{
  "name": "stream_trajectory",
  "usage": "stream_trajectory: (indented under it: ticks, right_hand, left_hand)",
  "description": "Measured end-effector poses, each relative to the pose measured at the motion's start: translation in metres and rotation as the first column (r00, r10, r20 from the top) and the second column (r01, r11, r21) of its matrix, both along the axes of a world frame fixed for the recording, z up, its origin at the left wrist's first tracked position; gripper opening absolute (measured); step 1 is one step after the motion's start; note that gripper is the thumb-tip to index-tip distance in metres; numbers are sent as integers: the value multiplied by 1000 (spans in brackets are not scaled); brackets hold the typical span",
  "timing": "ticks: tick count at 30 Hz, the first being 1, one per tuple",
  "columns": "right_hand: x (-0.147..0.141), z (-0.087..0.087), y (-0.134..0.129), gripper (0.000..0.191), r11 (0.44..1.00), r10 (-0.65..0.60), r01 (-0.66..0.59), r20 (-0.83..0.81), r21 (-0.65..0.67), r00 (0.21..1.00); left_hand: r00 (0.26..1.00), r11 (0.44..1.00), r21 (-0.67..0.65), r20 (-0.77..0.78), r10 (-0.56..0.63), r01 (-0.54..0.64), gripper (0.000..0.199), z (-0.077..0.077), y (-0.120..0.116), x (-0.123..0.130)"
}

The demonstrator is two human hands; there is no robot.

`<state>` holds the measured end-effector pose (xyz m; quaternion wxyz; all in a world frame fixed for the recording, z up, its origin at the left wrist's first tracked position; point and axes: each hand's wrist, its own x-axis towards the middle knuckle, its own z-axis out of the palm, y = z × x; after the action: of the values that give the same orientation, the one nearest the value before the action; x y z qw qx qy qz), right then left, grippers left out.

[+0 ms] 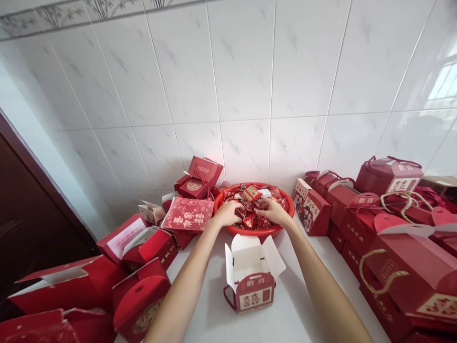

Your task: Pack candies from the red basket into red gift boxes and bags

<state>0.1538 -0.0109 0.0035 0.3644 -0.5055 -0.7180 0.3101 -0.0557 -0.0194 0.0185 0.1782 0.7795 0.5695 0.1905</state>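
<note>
You have two hands at work, the left hand and the right hand, both reaching into one round red basin by the tiled wall. Your fingers are bent down among the wrapped sweets, too many to count; whether either set has closed on a piece, you cannot tell. The sweets are mostly shiny red, with one gold-and-red packet and a whitish one near the top. One open box stands upright on the desk between your forearms, just in front of the basin. Its inside is white, its pale flaps spread; the dark red front bears white characters above a cream panel, and a cord loops at its left. One picture-printed box stands right of the basin. Further red boxes crowd both sides, overlapping too much to count surely.
</note>
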Motion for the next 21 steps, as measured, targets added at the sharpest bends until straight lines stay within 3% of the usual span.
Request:
stream_trajectory:
  ticks: [4,8,13,17,21]
  right_hand:
    - [3,-3,8,26,985,21,-45,-145,-164,989]
    - [3,-5,10,24,957,64,-142,-292,-253,954]
    - [3,-8,12,41,973,142,-184,-266,-140,953]
    - [2,-10,12,55,959,248,-275,-274,-63,929]
    - [1,-11,13,41,931,340,-360,-232,-52,911]
  left_hand:
    - [997,999,14,60,-41,41,17,-3,13,2]
    - [952,996,-9,293,-87,93,30,-13,18,-1]
    - [840,996,55,535,-90,71,44,-20,20,-3]
    - [789,991,75,601,-130,106,42,-15,15,-2]
    - [785,983,107,593,-182,146,38,-14,12,-2]
